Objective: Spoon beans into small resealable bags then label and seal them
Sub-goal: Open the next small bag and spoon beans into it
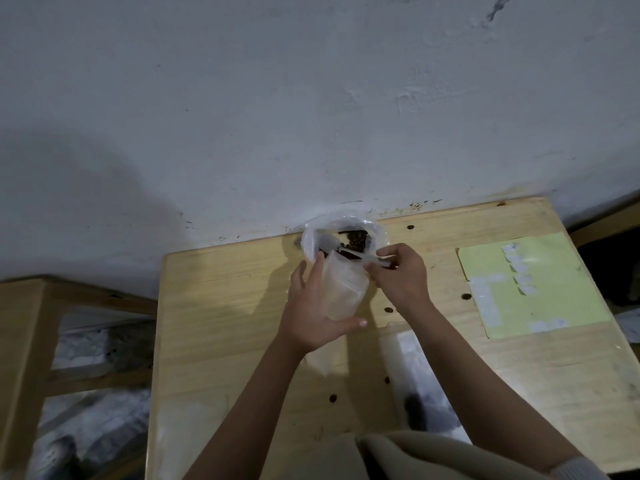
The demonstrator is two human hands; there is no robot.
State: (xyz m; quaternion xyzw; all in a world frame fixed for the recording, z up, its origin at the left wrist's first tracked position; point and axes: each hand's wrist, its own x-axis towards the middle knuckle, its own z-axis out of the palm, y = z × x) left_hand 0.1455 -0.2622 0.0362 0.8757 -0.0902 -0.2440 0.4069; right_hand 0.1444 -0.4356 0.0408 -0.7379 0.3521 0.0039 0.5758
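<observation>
Left hand (313,315): curled round a small clear bag (344,289), holding it upright above the table (221,327).
Right hand (400,275): pinches a white spoon (360,257) over the bag's mouth.
Beans (356,240): in a clear tub (311,242) at the far edge (just behind the bag).
Labels (517,268): on a yellow sheet (554,292), far right.

A wooden table (221,327) stands against a white wall (277,116).

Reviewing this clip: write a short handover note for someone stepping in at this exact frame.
Left hand holds a small bag upright, mouth open.
Right hand pinches a white spoon at the bag's mouth.
Beans sit in the clear tub by the wall.
Label sheet lies at the right of the table.
Done: bag opened, filling under way.
Left: finish filling, label, seal.
</observation>
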